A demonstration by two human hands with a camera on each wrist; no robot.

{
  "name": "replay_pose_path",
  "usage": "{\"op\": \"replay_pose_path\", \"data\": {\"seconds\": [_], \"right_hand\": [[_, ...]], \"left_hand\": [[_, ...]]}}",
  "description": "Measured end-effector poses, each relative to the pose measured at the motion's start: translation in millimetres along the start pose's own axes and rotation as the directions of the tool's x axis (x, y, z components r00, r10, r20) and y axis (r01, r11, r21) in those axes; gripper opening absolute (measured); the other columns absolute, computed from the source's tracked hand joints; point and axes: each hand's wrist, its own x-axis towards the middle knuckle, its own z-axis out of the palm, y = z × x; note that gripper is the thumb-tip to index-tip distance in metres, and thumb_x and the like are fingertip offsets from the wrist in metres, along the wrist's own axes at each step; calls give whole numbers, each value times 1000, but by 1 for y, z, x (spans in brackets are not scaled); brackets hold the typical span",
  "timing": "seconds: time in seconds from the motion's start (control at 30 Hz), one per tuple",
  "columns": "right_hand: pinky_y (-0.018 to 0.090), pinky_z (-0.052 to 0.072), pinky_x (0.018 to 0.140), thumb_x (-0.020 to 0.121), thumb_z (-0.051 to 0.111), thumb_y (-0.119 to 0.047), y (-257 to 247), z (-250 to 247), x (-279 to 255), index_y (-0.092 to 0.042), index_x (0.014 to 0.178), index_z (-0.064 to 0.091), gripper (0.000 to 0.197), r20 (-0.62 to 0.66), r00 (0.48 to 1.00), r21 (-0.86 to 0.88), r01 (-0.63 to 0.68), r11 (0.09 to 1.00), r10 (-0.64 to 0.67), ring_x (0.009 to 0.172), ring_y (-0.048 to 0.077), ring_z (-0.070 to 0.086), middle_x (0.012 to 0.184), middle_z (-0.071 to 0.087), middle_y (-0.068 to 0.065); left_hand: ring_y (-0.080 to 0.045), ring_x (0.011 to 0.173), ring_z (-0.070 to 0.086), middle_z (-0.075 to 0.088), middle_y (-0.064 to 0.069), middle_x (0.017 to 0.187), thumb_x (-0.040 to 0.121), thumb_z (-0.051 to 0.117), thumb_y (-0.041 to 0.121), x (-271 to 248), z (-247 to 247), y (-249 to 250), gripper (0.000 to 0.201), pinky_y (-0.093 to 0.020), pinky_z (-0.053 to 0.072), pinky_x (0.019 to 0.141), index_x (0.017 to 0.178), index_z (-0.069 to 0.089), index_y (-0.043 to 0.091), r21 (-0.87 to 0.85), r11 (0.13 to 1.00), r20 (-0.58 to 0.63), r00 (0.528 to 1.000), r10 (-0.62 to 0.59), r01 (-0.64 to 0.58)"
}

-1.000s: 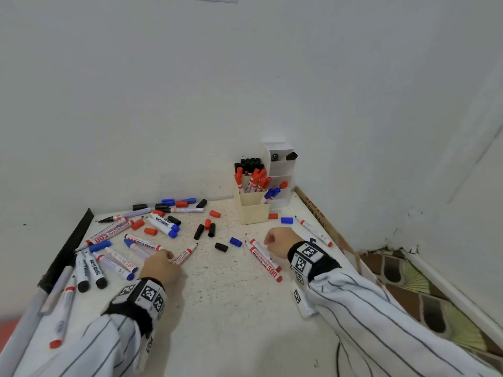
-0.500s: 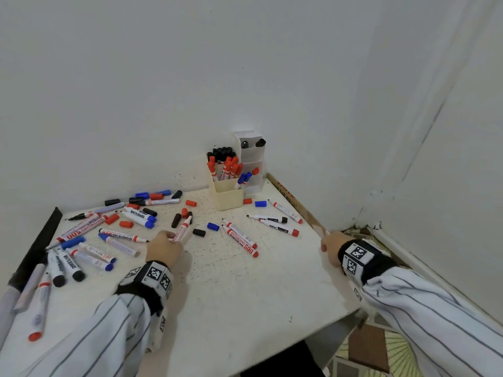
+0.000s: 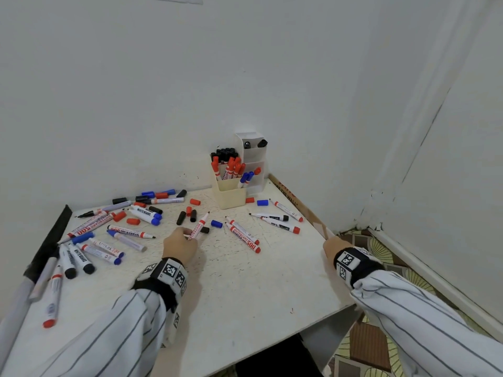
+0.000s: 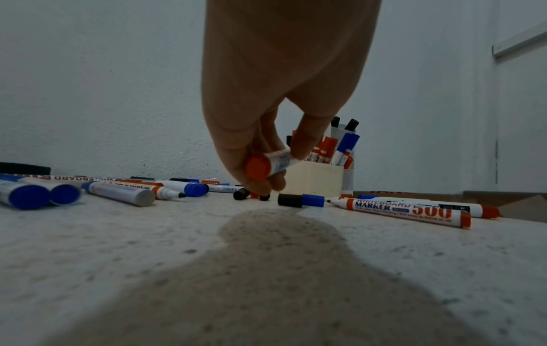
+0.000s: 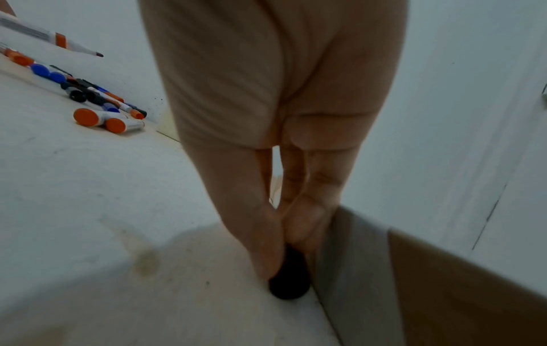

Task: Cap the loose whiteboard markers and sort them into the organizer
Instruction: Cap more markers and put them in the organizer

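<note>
A: How far along is the sorting?

B: Partly done. The organizer (image 3: 229, 195) at 12 o'clock on the table (image 3: 258, 289) already holds capped black, red and blue markers, standing upright in separate compartments. I judge well over half the job is left.

A: What remains?

B: Many markers lie loose from 9 to 11 o'clock, some capped, some with bare tips. 2 uncapped red markers (image 3: 243, 234) lie near the centre, and more lie toward 1 o'clock. Loose caps in red, blue and black are scattered between them, like the blue cap (image 3: 216, 223) just beside the middle.

A: And the hands?

B: The left hand (image 3: 180, 244) pinches an uncapped red marker (image 3: 198, 227) by its rear end, tip pointing toward the organizer, lifted off the table. The right hand (image 5: 275, 210) is at the table's 3 o'clock edge, fingertips closing on a black cap (image 5: 288, 284) that sits against the edge strip.

A: A black cap for a red marker?

B: It would not match, so I cannot say what it is meant for.
</note>
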Motion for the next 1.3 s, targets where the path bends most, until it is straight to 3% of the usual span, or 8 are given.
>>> {"op": "replay_pose_path", "data": {"seconds": [0.23,0.43,0.67,0.83,0.93,1.03,1.13,1.3], "right_hand": [[31,45,91,91,46,-10,-17,1,7,-8,113,56,24,-151,986,-62,66,996,-75,109,23,57,117,60,6],[28,46,91,91,46,-12,-38,-21,19,-20,102,55,17,-303,937,75,202,977,-170,96,17,56,106,58,0],[19,34,81,91,43,0,-93,-63,54,-6,103,61,22,-479,871,527,381,760,-104,89,13,43,96,47,1],[19,34,76,88,50,-2,-133,-76,91,-1,100,63,18,-453,883,641,420,643,-125,86,14,47,91,52,2],[15,33,77,91,47,-3,-151,-79,110,0,105,63,21,-431,887,670,437,600,-165,96,22,55,101,59,9],[22,39,87,94,42,-7,-157,-79,129,-7,106,63,24,-363,919,645,368,670,-156,106,23,56,113,61,8],[34,44,92,92,42,-13,-150,-81,149,-17,111,62,28,-338,940,452,211,866,-53,106,25,52,114,59,6],[44,28,96,83,37,-21,-146,-79,180,-44,125,44,48,-136,988,329,117,937,-75,113,29,39,122,47,4]], "left_hand": [[-26,105,55,58,-16,121,90,51,6,-3,3,-1,30,-31,44,87,120,53,8,-17,1000,-3,1000,14,-14],[-23,99,55,59,-15,120,91,50,6,1,0,-3,29,-31,43,86,120,52,9,-57,998,-11,1000,20,-21],[-15,90,51,57,-14,122,91,52,8,15,-10,-9,35,-24,41,78,126,47,10,-82,997,-18,1000,4,-5],[-12,85,52,58,-7,111,92,51,11,31,-16,-15,34,-17,39,62,126,48,12,-68,998,-27,999,-21,19],[-11,80,53,55,-1,102,92,52,12,40,-18,-17,32,-20,46,66,123,49,13,-87,996,-35,999,-35,32],[-12,85,55,56,0,102,91,53,11,49,-22,-20,32,-25,50,76,122,49,14,-111,993,-56,998,-38,31],[-12,88,55,54,3,98,91,54,12,56,-23,-23,31,-27,50,79,121,50,14,-122,992,-71,996,-45,36],[-9,87,54,54,3,100,91,53,11,63,-23,-27,29,-17,44,72,120,50,14,-126,992,-66,997,-41,32]]}}
